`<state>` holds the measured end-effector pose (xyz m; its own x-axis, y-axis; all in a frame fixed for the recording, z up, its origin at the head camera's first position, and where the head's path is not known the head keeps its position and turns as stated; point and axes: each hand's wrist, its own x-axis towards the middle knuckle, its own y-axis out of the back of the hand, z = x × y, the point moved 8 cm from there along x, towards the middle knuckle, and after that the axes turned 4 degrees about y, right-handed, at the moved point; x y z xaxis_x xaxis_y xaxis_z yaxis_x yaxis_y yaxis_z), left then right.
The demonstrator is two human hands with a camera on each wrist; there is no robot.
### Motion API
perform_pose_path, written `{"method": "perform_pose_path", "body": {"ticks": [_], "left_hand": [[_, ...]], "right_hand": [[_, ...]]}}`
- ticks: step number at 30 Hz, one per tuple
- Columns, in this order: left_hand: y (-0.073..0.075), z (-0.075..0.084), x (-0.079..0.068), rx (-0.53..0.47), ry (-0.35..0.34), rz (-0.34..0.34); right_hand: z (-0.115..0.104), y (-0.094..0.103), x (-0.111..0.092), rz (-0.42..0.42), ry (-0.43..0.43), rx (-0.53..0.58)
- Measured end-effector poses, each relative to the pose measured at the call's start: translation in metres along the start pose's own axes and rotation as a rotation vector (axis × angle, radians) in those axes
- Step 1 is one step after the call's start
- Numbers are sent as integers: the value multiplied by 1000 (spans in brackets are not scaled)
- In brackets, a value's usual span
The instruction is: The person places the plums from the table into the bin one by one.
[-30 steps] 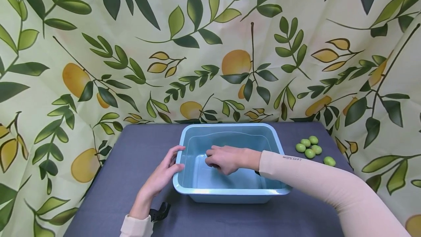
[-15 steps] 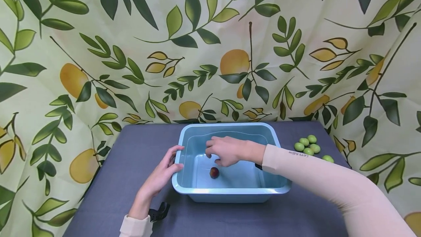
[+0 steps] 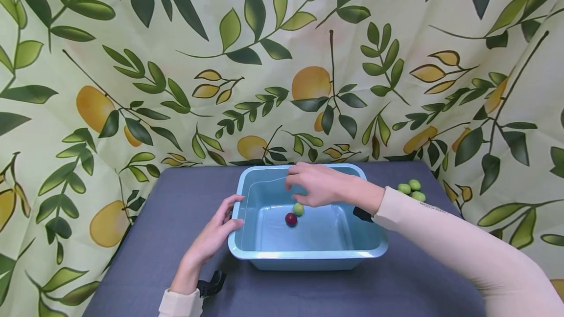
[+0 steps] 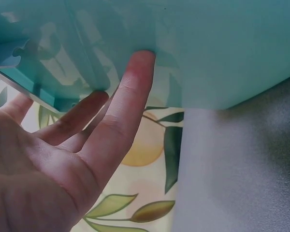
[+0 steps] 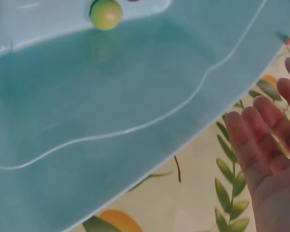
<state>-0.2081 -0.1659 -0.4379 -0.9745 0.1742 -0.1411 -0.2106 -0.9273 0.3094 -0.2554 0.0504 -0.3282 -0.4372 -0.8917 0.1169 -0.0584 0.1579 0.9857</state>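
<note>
My left hand holds the left rim of a light blue plastic basin. In the left wrist view, fingers press against the basin's outer wall. Over the back part of the basin hovers my right hand, holding nothing, its fingers loosely bent. The right wrist view has its fingers apart beside the far rim. On the basin floor lie a dark red round fruit and, just behind it, a small green round fruit, which also shows in the right wrist view.
Several green round fruits lie on the dark table cloth to the right of the basin, partly covered by the right sleeve. Behind the table hangs a leaf-and-fruit patterned cloth.
My right hand has risen from the basin floor toward the back and right, fingers loosening. The red fruit came into view, shifted slightly back, and the green one now shows. The left hand stays at the rim.
</note>
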Motion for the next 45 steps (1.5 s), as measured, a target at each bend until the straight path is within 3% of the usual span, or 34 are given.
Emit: {"method": "perform_pose_path", "body": {"ticks": [10,19,34,45], "left_hand": [[1,2,0,5,-7,-5],[1,0,0,12,-2,1],[0,0,0,16,-20,-4],[0,0,0,20,-22,-12]], "right_hand": [[20,35,-36,189,-127,97],[29,55,-70,319,-200,115],[43,58,-132,628,-245,177],[65,51,-172,665,-403,155]]}}
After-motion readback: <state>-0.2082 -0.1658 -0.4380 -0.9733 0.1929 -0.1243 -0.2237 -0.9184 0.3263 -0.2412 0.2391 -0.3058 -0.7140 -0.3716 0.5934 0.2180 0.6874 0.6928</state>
